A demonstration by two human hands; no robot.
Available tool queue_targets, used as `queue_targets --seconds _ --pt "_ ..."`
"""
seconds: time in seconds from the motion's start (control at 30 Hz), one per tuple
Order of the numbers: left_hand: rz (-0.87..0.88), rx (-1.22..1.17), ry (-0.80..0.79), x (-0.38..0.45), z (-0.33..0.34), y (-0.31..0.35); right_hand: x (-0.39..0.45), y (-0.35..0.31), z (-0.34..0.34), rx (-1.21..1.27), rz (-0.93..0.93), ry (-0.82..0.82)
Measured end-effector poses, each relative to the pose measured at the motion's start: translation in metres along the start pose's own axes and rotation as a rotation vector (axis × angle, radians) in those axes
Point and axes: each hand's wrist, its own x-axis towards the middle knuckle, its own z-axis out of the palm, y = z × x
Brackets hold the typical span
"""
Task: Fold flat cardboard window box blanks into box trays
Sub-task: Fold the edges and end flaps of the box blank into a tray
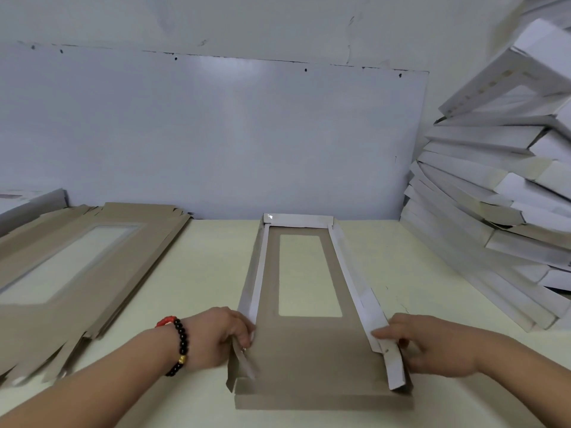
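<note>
left hand [221, 338] pinched near-left side flap of window box blank [312, 350] | right hand [432, 344] gripped raised white right side flap | blank lay mid-bench [210, 264], far end wall up | flat blank stack [77, 261] left, folded tray pile [500, 196] right

We have bare table [210, 273] between the stack of flat blanks [77, 261] on the left and the half-folded box [304, 304] in the middle; a hand could pass there. A narrower strip of table lies open between the box and the leaning pile of folded trays [494, 211] on the right. The wall panel [216, 134] closes off the far edge. Our 2 hands, left hand [221, 336] and right hand [432, 344], flank the box's near end.
</note>
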Motion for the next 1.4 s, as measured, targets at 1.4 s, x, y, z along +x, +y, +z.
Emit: queue_targets --seconds 1.4 --pt "0.038 -0.31 -0.148 -0.016 0.009 -0.022 -0.016 -0.002 0.019 -0.152 -0.29 0.108"
